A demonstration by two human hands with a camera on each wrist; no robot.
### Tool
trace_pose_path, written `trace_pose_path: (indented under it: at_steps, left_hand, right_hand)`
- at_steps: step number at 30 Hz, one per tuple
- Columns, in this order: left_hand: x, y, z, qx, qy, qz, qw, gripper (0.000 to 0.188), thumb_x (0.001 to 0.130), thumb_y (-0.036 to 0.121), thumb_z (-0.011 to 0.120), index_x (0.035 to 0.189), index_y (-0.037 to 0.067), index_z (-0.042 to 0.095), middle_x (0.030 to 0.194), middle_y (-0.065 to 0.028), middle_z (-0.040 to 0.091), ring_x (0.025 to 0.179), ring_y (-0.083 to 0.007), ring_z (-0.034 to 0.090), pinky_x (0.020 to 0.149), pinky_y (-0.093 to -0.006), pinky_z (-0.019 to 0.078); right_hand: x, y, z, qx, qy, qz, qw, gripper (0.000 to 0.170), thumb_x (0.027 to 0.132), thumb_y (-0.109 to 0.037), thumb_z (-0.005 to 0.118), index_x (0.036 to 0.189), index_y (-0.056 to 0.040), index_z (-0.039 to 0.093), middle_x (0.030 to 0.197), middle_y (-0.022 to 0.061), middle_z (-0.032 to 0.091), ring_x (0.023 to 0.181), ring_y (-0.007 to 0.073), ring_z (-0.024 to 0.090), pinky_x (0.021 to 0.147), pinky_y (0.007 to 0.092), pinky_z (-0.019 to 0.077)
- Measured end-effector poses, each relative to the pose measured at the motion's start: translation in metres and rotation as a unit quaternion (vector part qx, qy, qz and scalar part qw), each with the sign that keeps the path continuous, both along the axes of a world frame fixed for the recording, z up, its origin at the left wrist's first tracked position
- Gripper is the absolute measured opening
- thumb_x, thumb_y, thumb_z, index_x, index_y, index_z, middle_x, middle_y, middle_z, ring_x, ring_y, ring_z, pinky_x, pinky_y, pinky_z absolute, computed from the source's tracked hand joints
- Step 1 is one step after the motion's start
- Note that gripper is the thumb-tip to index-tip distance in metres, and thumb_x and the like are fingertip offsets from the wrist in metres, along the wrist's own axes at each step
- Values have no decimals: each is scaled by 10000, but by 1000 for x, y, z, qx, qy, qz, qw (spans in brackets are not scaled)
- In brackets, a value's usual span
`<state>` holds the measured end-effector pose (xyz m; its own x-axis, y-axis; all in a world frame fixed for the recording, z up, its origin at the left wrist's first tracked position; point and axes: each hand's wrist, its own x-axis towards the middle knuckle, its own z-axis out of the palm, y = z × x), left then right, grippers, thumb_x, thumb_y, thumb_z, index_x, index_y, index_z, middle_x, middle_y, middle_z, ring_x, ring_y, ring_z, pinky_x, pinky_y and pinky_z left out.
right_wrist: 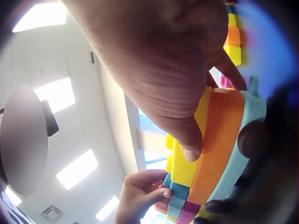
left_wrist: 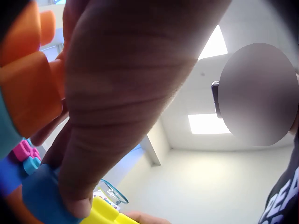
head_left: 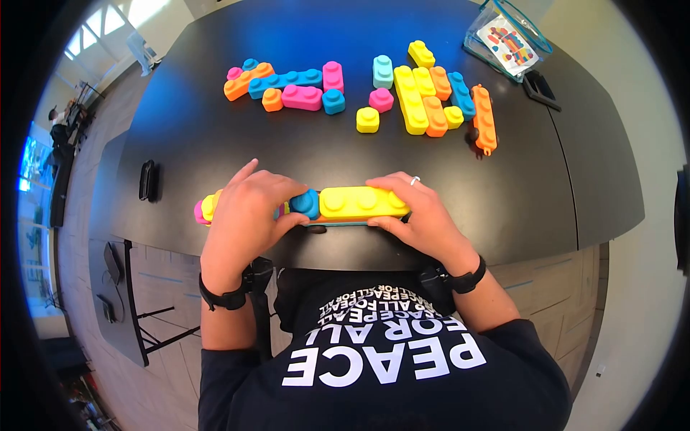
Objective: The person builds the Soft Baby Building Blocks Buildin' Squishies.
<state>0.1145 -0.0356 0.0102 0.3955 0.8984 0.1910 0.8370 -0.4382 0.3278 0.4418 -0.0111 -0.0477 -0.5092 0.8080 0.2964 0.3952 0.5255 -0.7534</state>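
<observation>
Left hand (head_left: 251, 205), at eight o'clock on the smooth black table (head_left: 517, 201): thumb and fingers pinching a blue, matt, rubbery-looking one-stud cube block (head_left: 307, 204), likely best pressed straight down, square to its neighbour; just beside it, at six o'clock, a long yellow, round-edged, matt three-stud block (head_left: 363, 202) atop an orange slab (right_wrist: 219, 135) and pale-blue wheeled base (right_wrist: 252, 105); right hand (head_left: 426, 214), at five o'clock: thumb and fingers grasping the yellow block's right end; even pressure should seat it cleanly.
</observation>
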Motion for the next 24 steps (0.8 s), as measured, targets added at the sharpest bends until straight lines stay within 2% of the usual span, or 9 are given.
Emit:
trace_pose_path:
  at_steps: [3,6,7,9,12,15,18,21,24]
  left_hand:
    - [-5,2,6,-2,-16,-8,1000,485,753,205,1049,1200,105,889,1122,-56,884,959,-314,769,1155,-553,624]
    - [-8,0,7,-27,-44,10,999,462,751,193,1051,1170,88,886,1122,-63,882,963,-324,766,971,-480,642]
    - [-10,0,6,-19,-48,6,999,467,747,191,1054,1169,87,884,1121,-63,881,960,-327,765,930,-472,631]
    - [-11,1,2,-2,-56,-5,998,475,738,186,1058,1167,84,881,1119,-63,881,955,-333,762,848,-457,609]
    - [-10,1,1,4,-64,-7,998,477,727,178,1060,1158,83,880,1123,-64,880,957,-330,762,861,-452,615]
    - [-8,-1,1,8,-68,-3,998,471,726,169,1059,1152,85,879,1127,-64,880,954,-326,759,841,-446,606]
    - [-8,-2,2,5,-68,4,998,466,727,168,1058,1149,86,879,1134,-63,880,946,-324,754,835,-449,598]
    - [-8,-2,-1,13,-71,4,997,463,728,173,1058,1148,89,880,1133,-61,879,943,-325,748,838,-453,591]
    - [-6,-2,3,3,-64,7,998,458,737,187,1054,1149,91,880,1132,-62,878,952,-332,748,864,-463,591]
  right_hand:
    - [3,11,5,-11,-9,60,998,561,993,-226,941,1487,-82,718,1369,163,769,1237,431,744,1061,477,607]
    - [14,40,23,44,-30,116,992,576,1053,-319,891,1529,-54,703,1425,193,749,1264,417,744,1080,480,605]
    - [17,54,30,48,-51,109,992,594,1088,-372,847,1553,-34,697,1455,206,733,1269,400,743,1092,481,603]
    - [13,78,52,26,-64,78,995,558,1096,-350,836,1550,-53,707,1415,207,739,1252,409,742,1098,489,601]
    - [-3,138,51,93,-135,59,985,565,1109,-334,823,1607,-109,678,1403,220,743,1255,414,749,1104,499,606]
    - [-33,196,33,119,-174,38,977,570,1142,-279,779,1689,-205,635,1446,217,744,1310,396,739,1098,518,598]
    - [-64,243,11,163,-293,-11,942,553,1188,-311,712,1727,-278,592,1436,236,748,1363,473,699,1122,546,584]
    - [-88,272,-7,154,-366,-13,918,561,1200,-395,680,1744,-308,577,1472,248,744,1381,512,670,1144,580,570]
    - [-104,275,-9,99,-409,-20,907,559,1185,-453,684,1718,-311,591,1454,257,757,1396,523,661,1147,618,560]
